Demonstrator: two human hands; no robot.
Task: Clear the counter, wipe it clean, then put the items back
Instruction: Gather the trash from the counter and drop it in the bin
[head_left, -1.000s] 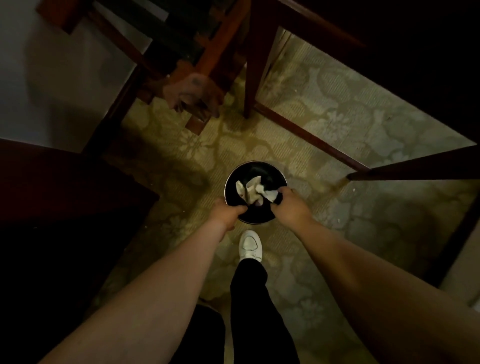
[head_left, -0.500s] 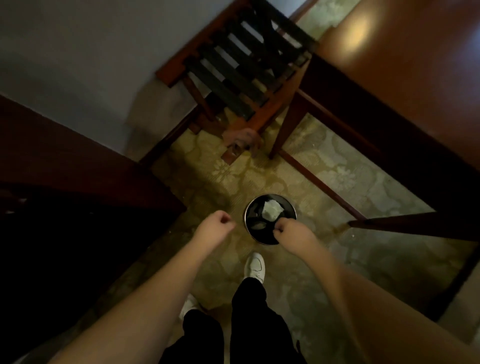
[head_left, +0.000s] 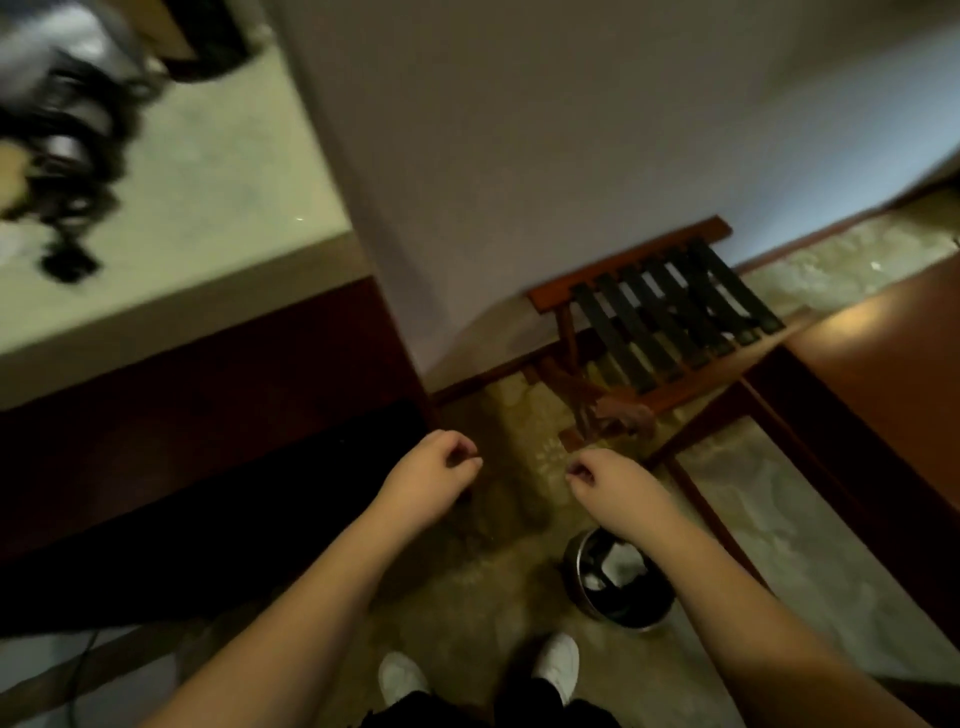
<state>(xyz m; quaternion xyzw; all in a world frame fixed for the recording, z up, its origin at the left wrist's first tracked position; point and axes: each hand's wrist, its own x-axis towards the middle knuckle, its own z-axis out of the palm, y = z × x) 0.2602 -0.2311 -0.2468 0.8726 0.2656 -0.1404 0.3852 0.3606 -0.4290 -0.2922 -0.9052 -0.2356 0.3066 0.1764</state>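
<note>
Up at ten o'clock lies the counter (head_left: 197, 208), a pale, speckled stone slab with a squared front edge over a dark red-brown wooden base. Blurred dark items (head_left: 62, 150) crowd its far left part; what they are cannot be told. The stretch of top towards the wall corner shows bare stone.

Both hands hang in mid-air at the centre, apart from each other. The left hand (head_left: 431, 475) has its fingers loosely curled and holds nothing. The right hand (head_left: 613, 483) is likewise loosely curled, with nothing in it.

Below the right forearm, at five o'clock, a round bin (head_left: 618, 592) with a shiny metal rim stands on the floor, crumpled white paper (head_left: 618, 564) inside. Patterned carpet (head_left: 519, 571) runs between the counter base and a wooden table (head_left: 883, 374) at three o'clock, leaving a narrow lane. At one o'clock a folding wooden rack (head_left: 660, 317) with dark flat straps stands against the plain wall (head_left: 545, 130). Two white shoes (head_left: 558, 660) show at six o'clock.
</note>
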